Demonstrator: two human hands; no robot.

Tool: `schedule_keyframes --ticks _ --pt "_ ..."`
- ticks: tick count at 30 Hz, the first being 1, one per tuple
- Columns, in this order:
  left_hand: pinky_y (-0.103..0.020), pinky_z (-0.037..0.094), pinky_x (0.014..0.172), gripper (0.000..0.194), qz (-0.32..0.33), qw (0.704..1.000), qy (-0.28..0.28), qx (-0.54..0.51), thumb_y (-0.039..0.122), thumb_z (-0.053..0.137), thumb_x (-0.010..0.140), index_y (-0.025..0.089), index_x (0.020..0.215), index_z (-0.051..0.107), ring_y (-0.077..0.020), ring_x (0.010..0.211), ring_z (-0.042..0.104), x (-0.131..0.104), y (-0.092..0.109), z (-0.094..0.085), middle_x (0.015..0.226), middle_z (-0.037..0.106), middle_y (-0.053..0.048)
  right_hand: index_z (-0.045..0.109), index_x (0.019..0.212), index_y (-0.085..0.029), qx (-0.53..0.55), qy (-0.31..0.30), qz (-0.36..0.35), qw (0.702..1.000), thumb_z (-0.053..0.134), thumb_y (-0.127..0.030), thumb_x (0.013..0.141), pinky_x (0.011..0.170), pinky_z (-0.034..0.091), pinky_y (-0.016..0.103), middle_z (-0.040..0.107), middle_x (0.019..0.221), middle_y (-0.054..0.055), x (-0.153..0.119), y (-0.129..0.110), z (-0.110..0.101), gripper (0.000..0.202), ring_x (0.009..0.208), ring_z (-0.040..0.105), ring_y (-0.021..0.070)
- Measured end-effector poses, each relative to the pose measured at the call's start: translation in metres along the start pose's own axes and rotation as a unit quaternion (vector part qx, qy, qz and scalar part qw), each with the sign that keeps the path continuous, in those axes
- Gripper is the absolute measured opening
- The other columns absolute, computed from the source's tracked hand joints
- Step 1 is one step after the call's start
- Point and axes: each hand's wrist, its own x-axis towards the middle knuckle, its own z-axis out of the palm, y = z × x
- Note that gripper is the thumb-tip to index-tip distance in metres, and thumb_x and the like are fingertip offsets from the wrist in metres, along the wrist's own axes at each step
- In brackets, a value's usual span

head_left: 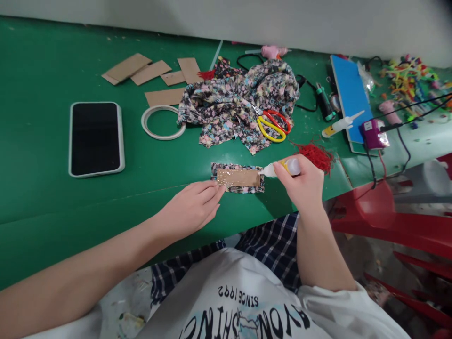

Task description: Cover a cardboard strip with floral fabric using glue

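Note:
A small cardboard strip [240, 178] with shiny lines of glue lies on a slightly larger piece of floral cloth [243, 190], whose border shows around it. My left hand [197, 203] rests with its fingers stretched out, the fingertips touching the left end of the strip and the cloth. Wrapped in the fingers of my right hand [303, 181] is a white glue bottle [292, 166]. It is tilted sideways, and its nozzle is at the strip's right end; whether it touches cannot be made out.
Crumpled floral cloth [240, 94] with red-and-yellow scissors [273, 126] on it lies beyond the strip. A tape roll [145, 123], a tablet-like device [95, 139] and cardboard pieces [150, 73] are to the left. Red thread [318, 157], another glue bottle [341, 125] and a purple box [375, 134] with cables are at right.

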Motion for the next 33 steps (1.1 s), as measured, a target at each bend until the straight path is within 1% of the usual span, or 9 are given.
schedule_keyframes --ticks 3,6,11,16,20,24,28,33 --pt "-0.037 0.05 0.088 0.035 0.0 1.0 0.0 0.005 0.022 0.043 0.089 0.004 0.118 0.051 -0.0237 0.102 0.057 0.0 0.0 0.0 0.1 0.064 -0.012 0.06 0.068 -0.018 0.003 0.009 -0.001 1.0 0.06 -0.045 0.071 0.054 0.038 0.022 0.058 0.059 -0.002 0.002 0.001 0.002 0.027 0.053 0.05 0.0095" --pt "-0.037 0.05 0.088 0.035 -0.003 1.0 -0.001 0.007 0.022 0.043 0.089 0.004 0.118 0.051 -0.0237 0.102 0.056 0.0 0.001 0.0 0.1 0.064 -0.012 0.06 0.068 -0.018 0.003 0.006 0.001 1.0 0.06 -0.044 0.071 0.052 0.038 0.021 0.057 0.057 -0.003 -0.002 0.002 -0.001 0.027 0.051 0.048 0.0087" --pt "-0.037 0.049 0.088 0.036 -0.007 1.0 -0.008 0.011 0.023 0.045 0.089 0.004 0.119 0.051 -0.024 0.103 0.056 0.002 0.001 0.001 0.101 0.063 -0.012 0.059 0.064 -0.017 -0.004 -0.029 -0.006 1.0 0.062 -0.045 0.07 0.05 0.036 0.021 0.053 0.053 -0.004 -0.009 0.003 -0.008 0.028 0.047 0.044 0.0075" --pt "-0.037 0.049 0.089 0.037 -0.004 1.0 -0.017 0.01 0.023 0.044 0.089 0.003 0.12 0.05 -0.0239 0.104 0.055 0.002 0.001 0.002 0.101 0.063 -0.012 0.062 0.071 -0.018 0.017 0.009 0.006 1.0 0.061 -0.044 0.071 0.054 0.039 0.022 0.062 0.064 -0.002 -0.003 0.004 0.0 0.026 0.054 0.052 0.0098" --pt "-0.037 0.049 0.089 0.037 -0.004 1.0 -0.014 0.013 0.023 0.043 0.089 0.004 0.12 0.049 -0.0238 0.105 0.054 0.001 0.001 0.002 0.101 0.062 -0.012 0.062 0.073 -0.019 0.024 0.011 0.0 1.0 0.06 -0.045 0.072 0.056 0.041 0.022 0.064 0.067 -0.001 -0.001 0.006 0.005 0.026 0.057 0.054 0.0105" --pt "-0.036 0.049 0.09 0.036 -0.005 1.0 -0.013 0.013 0.023 0.043 0.089 0.004 0.119 0.05 -0.0236 0.105 0.055 0.001 0.001 0.002 0.1 0.062 -0.012 0.062 0.07 -0.018 0.019 0.002 0.003 1.0 0.061 -0.044 0.071 0.052 0.039 0.021 0.062 0.062 -0.002 -0.008 0.005 -0.002 0.025 0.053 0.052 0.0093" --pt "-0.036 0.049 0.089 0.036 -0.006 1.0 -0.012 0.014 0.023 0.043 0.089 0.004 0.119 0.05 -0.0232 0.104 0.055 0.001 0.001 0.002 0.101 0.062 -0.012 0.062 0.069 -0.018 0.008 -0.023 -0.015 1.0 0.062 -0.043 0.07 0.05 0.038 0.021 0.061 0.06 -0.003 -0.018 0.003 -0.008 0.025 0.05 0.051 0.0086" --pt "-0.036 0.048 0.091 0.037 -0.005 1.0 -0.017 0.012 0.024 0.044 0.089 0.004 0.12 0.049 -0.023 0.105 0.054 0.002 0.0 0.002 0.101 0.061 -0.012 0.062 0.07 -0.018 0.011 -0.01 -0.03 0.999 0.062 -0.042 0.071 0.051 0.039 0.02 0.063 0.061 -0.002 -0.022 -0.001 -0.004 0.024 0.051 0.052 0.0085"
